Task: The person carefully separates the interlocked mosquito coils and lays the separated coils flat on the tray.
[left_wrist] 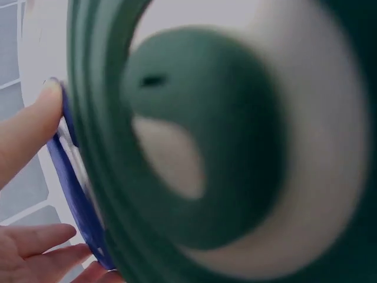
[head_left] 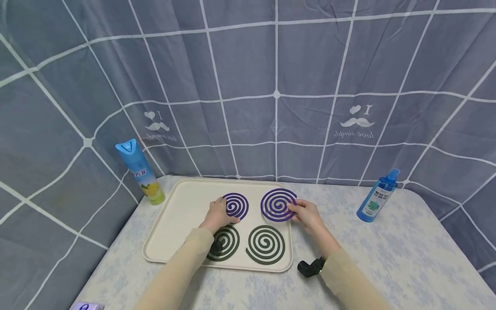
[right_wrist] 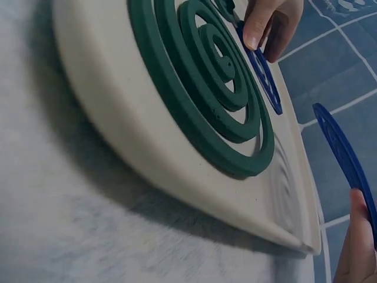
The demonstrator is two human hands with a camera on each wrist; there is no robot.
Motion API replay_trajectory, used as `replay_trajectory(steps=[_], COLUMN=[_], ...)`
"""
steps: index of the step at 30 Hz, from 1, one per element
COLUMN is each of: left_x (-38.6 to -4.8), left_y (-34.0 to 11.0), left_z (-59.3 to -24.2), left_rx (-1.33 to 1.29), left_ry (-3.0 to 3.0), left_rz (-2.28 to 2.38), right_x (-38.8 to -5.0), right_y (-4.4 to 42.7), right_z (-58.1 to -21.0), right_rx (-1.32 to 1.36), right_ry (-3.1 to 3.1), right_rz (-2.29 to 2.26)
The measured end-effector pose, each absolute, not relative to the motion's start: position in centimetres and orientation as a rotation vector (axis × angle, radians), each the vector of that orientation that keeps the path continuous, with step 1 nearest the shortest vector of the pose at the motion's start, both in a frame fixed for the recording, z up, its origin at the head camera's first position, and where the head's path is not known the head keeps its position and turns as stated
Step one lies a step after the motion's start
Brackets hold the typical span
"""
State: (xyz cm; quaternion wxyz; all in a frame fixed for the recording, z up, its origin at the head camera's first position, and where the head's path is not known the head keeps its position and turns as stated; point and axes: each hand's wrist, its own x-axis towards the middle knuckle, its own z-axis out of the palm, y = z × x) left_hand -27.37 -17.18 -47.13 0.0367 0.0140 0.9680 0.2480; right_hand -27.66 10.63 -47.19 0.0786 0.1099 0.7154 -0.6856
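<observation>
Two blue-purple mosquito coils and two green ones are at the tray's right half. My left hand (head_left: 216, 215) grips the left blue coil (head_left: 242, 206) by its edges, low over the tray; the left wrist view shows the thumb on one edge and fingers at another. My right hand (head_left: 308, 214) pinches the rim of the other blue coil (head_left: 267, 205), which is raised and tilted above the tray in the right wrist view. Nearer to me lie the left green coil (head_left: 234, 245), partly hidden by the left wrist camera, and the right green coil (head_left: 265, 244), flat on the tray.
The cream tray (head_left: 186, 215) rests on a pale patterned tabletop (head_left: 341, 206). A blue-yellow spray can (head_left: 141, 172) stands at the back left, a blue spray bottle (head_left: 376, 198) at the right. A purple item (head_left: 87, 306) shows at the lower left. Grey gridded cloth hangs behind.
</observation>
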Motion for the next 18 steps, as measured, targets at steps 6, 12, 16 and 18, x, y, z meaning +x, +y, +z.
replay_trajectory(steps=[6,12,16,18], left_x=[-27.1,-27.1,-27.1,-27.1], left_y=[-17.1,-17.1,-17.3,-17.3], left_z=[-47.9,-48.1,-47.8,-47.6], left_rx=[0.039,0.062,0.048,0.028], left_ry=[2.991,2.994,2.998,3.0], left_rz=[0.8,0.831,0.834,0.831], right_x=[-28.9,-29.2,-28.8,-28.5], right_y=[8.9,7.8,7.3,6.8], right_z=[-47.4,-47.6,-47.4,-47.2], right_rx=[0.345,0.273,0.141,0.057], right_ry=[2.253,2.52,2.805,2.907], right_rz=[-1.993,-1.736,-1.367,-1.213])
